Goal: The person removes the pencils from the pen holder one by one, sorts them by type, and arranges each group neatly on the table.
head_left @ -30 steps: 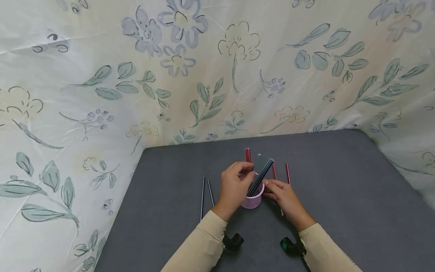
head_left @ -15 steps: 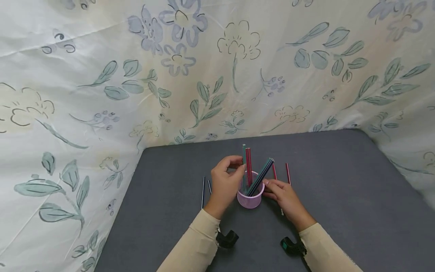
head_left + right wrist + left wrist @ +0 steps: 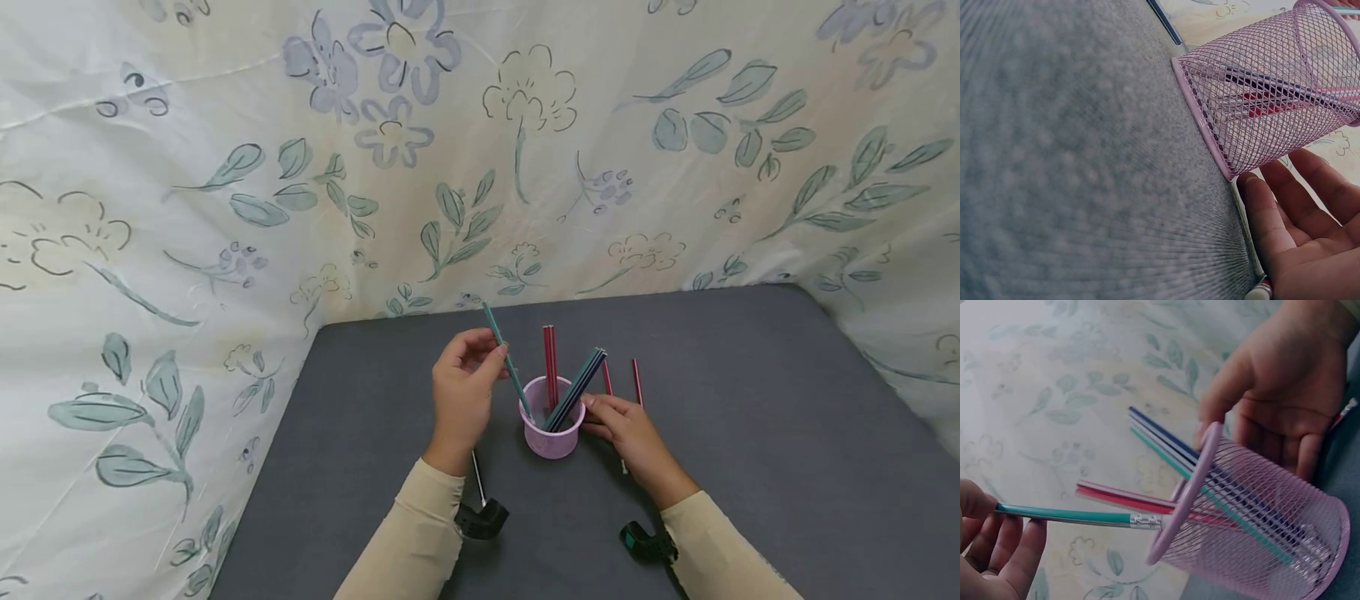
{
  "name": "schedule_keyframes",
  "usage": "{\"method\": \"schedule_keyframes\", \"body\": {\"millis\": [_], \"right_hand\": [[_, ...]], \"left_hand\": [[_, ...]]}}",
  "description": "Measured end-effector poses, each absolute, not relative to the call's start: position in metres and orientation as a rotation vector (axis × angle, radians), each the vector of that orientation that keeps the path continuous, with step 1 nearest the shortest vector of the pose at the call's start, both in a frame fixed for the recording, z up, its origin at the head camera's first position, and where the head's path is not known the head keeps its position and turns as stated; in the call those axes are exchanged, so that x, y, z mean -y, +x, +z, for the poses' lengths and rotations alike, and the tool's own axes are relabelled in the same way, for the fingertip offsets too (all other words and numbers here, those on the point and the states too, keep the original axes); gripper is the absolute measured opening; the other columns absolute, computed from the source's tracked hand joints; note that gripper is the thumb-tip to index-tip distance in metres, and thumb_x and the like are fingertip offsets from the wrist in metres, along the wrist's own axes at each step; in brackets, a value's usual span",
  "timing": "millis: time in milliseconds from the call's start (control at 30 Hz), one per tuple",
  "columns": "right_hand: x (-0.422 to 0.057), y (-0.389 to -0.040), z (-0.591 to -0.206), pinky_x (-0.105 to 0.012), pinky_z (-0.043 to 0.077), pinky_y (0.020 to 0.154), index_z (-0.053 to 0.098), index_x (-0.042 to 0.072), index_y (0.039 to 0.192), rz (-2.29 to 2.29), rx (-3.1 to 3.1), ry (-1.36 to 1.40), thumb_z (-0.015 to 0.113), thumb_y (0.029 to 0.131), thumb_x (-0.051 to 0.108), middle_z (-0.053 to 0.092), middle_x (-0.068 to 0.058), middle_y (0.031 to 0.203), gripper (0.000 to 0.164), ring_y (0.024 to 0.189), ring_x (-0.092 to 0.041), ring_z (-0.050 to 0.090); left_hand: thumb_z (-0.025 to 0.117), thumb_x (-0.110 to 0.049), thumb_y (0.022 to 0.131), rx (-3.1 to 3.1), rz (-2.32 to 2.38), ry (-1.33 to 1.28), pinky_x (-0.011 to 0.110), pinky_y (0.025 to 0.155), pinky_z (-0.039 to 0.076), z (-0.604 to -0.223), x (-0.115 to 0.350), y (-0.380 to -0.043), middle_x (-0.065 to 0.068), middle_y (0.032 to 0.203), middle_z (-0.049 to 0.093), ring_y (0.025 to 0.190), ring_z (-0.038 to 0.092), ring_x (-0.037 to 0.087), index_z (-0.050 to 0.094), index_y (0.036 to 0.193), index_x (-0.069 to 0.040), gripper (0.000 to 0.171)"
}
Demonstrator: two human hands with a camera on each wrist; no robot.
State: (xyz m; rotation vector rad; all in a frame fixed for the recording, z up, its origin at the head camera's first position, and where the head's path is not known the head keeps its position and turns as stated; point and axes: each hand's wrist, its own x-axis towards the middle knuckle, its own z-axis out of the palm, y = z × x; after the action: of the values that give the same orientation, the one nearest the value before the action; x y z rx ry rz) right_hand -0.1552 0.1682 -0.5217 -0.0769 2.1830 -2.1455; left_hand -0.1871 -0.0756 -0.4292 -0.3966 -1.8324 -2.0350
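My left hand [image 3: 461, 396] pinches a green pencil [image 3: 515, 379] between thumb and fingers. The pencil slants, and its metal-banded eraser end [image 3: 1146, 520] is at the mouth of a pink mesh pencil cup [image 3: 551, 444]. Inside that cup, red pencils [image 3: 551, 358] stand near the back, while a bundle of dark blue and green pencils [image 3: 577, 390] leans right. My right hand [image 3: 633, 433] holds the cup's right side, thumb at the rim in the left wrist view and fingers [image 3: 1266, 212] against the mesh in the right wrist view.
Two red pencils [image 3: 637, 382] lie on the grey tabletop [image 3: 750, 417] behind and beside my right hand. A dark pencil [image 3: 477, 477] lies partly hidden under my left wrist. Floral cloth [image 3: 450, 250] hangs behind the table and along its left side.
My left hand has moved left, drawing the green pencil from among the others to the cup's left rim, where it now tilts left. My right hand has stayed at the cup.
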Motion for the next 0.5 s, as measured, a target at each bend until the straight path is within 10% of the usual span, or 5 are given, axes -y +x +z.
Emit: {"method": "schedule_keyframes", "body": {"millis": [500], "right_hand": [[-0.169, -0.153, -0.526, -0.032, 0.058, 0.099, 0.068, -0.013, 0.135, -2.136, -2.204, -0.088, 0.057, 0.116, 0.028, 0.073, -0.021, 0.129, 0.046, 0.115, -0.022, 0.071]], "left_hand": [[0.076, 0.006, 0.099, 1.750, -2.105, -0.228, 0.032, 0.069, 0.064, -0.430, 0.110, -0.185, 0.019, 0.106, 0.068, 0.081, 0.070, 0.022, 0.071, 0.121, 0.007, 0.022]]}}
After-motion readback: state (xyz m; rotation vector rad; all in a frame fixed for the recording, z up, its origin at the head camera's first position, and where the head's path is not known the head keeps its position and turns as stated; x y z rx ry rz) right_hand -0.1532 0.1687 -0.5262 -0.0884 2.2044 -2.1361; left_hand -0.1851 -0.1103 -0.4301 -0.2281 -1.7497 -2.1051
